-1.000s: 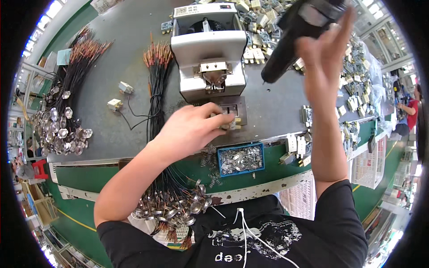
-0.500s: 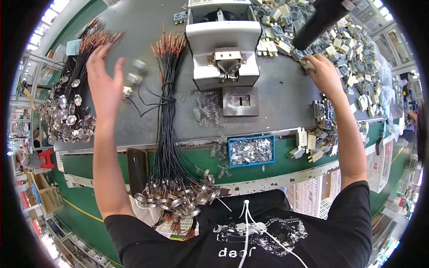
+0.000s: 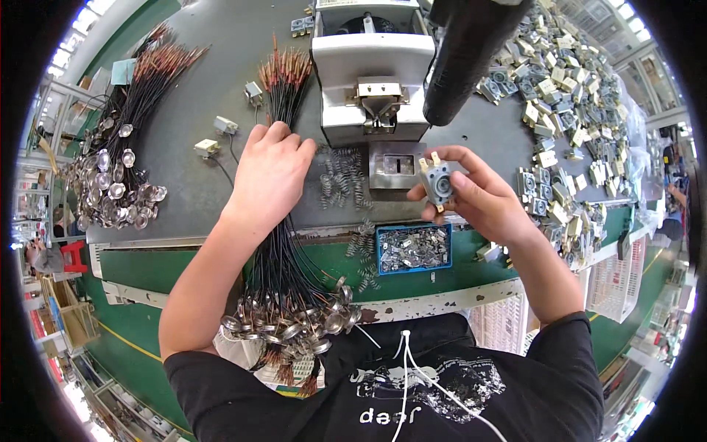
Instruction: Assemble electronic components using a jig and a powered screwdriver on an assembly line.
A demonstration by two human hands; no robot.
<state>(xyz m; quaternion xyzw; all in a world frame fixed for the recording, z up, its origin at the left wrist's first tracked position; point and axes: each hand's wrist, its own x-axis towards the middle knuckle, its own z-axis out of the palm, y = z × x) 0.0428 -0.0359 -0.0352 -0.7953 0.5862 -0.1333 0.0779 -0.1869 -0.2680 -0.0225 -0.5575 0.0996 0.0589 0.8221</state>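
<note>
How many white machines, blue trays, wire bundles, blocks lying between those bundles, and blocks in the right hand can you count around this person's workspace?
White machine: 1
Blue tray: 1
Wire bundles: 2
Visible blocks between the bundles: 3
Block in the right hand: 1
Total: 8

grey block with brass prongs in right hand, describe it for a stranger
Find the white boxy machine, then the slotted steel plate below it. Just right of the plate, the right hand holds the grey block with brass prongs. Unlike the grey and cream blocks scattered farther right, it is hand-held.
</note>
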